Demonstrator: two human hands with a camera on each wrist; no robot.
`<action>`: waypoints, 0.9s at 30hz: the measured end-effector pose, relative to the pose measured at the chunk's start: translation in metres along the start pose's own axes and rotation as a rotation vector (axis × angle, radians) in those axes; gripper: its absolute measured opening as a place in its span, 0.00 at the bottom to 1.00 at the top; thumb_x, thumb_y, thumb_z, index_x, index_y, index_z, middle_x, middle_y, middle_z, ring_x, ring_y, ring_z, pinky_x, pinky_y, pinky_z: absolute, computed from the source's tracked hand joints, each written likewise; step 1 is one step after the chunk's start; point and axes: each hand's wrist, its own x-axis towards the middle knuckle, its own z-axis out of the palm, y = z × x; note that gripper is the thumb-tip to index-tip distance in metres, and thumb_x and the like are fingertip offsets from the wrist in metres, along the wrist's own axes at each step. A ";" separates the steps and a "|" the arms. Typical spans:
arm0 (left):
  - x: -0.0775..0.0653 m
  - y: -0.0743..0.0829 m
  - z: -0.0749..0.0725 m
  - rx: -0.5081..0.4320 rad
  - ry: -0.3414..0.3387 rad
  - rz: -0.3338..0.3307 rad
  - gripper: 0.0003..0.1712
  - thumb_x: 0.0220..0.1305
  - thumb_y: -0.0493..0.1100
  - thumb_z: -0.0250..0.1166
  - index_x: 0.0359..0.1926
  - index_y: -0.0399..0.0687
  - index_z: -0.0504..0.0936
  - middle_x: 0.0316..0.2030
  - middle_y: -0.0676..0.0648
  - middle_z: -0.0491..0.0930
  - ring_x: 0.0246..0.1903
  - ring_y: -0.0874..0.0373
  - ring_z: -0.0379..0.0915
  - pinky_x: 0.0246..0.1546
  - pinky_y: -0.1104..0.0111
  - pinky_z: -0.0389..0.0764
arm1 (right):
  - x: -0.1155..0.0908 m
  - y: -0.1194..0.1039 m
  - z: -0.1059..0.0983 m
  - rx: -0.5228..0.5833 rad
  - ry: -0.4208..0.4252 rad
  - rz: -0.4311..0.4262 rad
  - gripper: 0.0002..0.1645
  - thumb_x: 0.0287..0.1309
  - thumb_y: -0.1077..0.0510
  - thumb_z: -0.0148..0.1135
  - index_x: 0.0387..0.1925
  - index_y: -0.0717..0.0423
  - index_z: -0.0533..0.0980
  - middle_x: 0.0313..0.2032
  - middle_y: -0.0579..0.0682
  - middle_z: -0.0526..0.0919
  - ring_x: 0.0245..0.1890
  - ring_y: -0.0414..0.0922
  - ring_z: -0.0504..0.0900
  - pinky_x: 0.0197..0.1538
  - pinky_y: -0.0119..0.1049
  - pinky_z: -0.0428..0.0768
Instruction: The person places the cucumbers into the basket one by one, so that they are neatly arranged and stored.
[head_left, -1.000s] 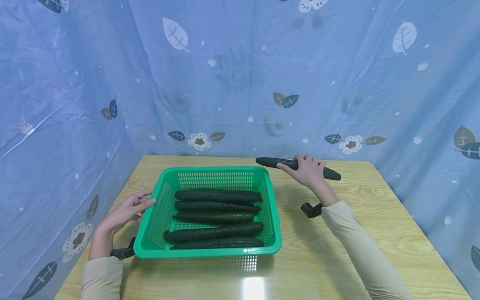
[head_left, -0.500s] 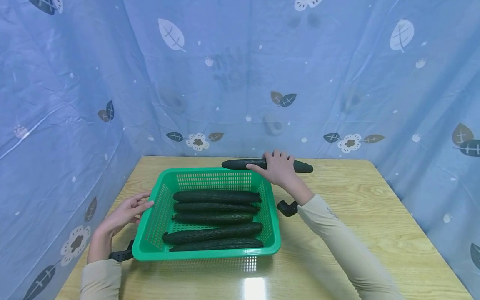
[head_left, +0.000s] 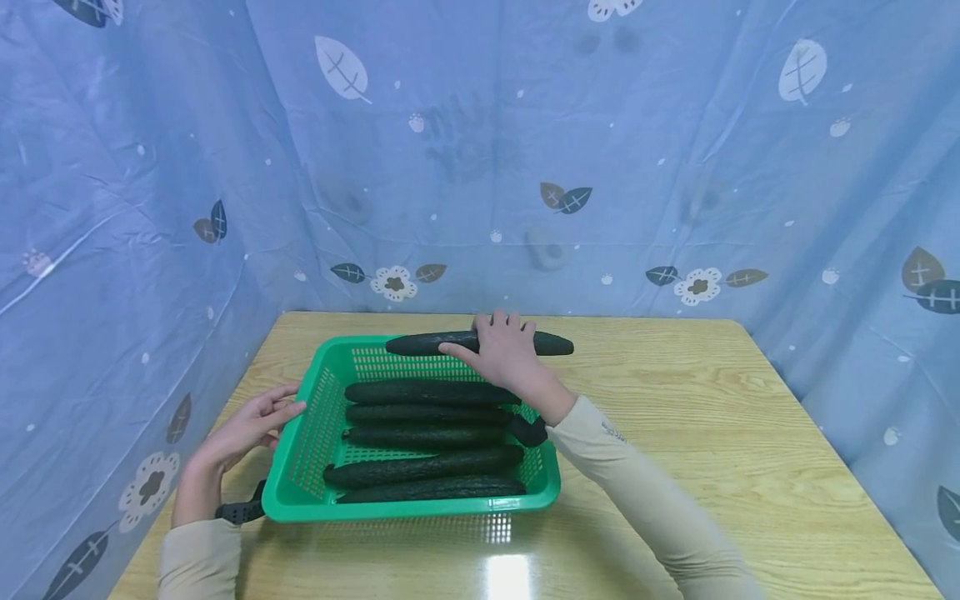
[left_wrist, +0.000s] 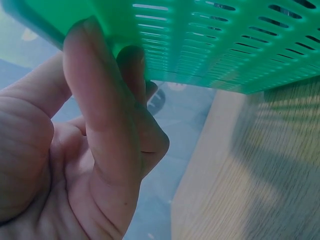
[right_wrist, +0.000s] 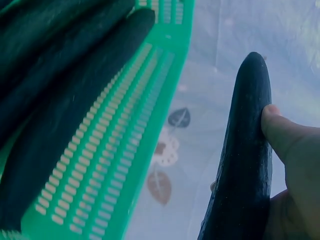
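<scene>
My right hand (head_left: 512, 357) grips a long dark green cucumber (head_left: 422, 344) round its middle, above the far rim of the green plastic basket (head_left: 408, 509). The cucumber lies crosswise, its right end past the basket's corner. In the right wrist view the thumb presses along the held cucumber (right_wrist: 245, 145). Several more cucumbers (head_left: 431, 436) lie side by side inside the basket. At the left side my left hand (head_left: 251, 427) holds the basket's rim between thumb and fingers. The left wrist view shows those fingers (left_wrist: 102, 95) at the basket's perforated wall (left_wrist: 200, 45).
The basket stands on a wooden table (head_left: 675, 433), whose bare wood shows to the right. A blue curtain (head_left: 480, 150) with leaf and flower prints closes off the back and both sides. A black wrist mount (head_left: 529, 431) hangs beneath the right wrist, over the basket.
My right hand has carried the cucumber leftward, from right of the basket to over its far rim, and the cucumber has turned more level. My left hand stays at the basket's rim.
</scene>
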 end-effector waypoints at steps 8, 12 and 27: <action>-0.001 0.003 0.001 0.005 -0.006 0.017 0.35 0.72 0.48 0.49 0.70 0.36 0.47 0.22 0.54 0.70 0.24 0.62 0.72 0.26 0.61 0.79 | -0.005 -0.027 0.009 0.007 0.000 -0.052 0.46 0.52 0.20 0.37 0.52 0.52 0.67 0.48 0.55 0.68 0.47 0.53 0.64 0.50 0.54 0.62; 0.000 0.005 0.002 -0.002 -0.012 0.021 0.35 0.72 0.48 0.49 0.70 0.35 0.48 0.20 0.55 0.69 0.22 0.63 0.70 0.25 0.62 0.78 | -0.007 -0.037 0.015 -0.003 0.000 -0.059 0.47 0.52 0.20 0.36 0.54 0.52 0.67 0.49 0.56 0.69 0.47 0.54 0.64 0.51 0.54 0.62; -0.002 0.005 0.000 -0.005 -0.017 0.018 0.35 0.72 0.48 0.49 0.70 0.35 0.47 0.20 0.56 0.68 0.22 0.64 0.70 0.24 0.63 0.77 | -0.009 -0.059 0.039 -0.031 -0.042 -0.089 0.48 0.53 0.19 0.33 0.64 0.45 0.63 0.58 0.57 0.67 0.59 0.57 0.64 0.58 0.60 0.61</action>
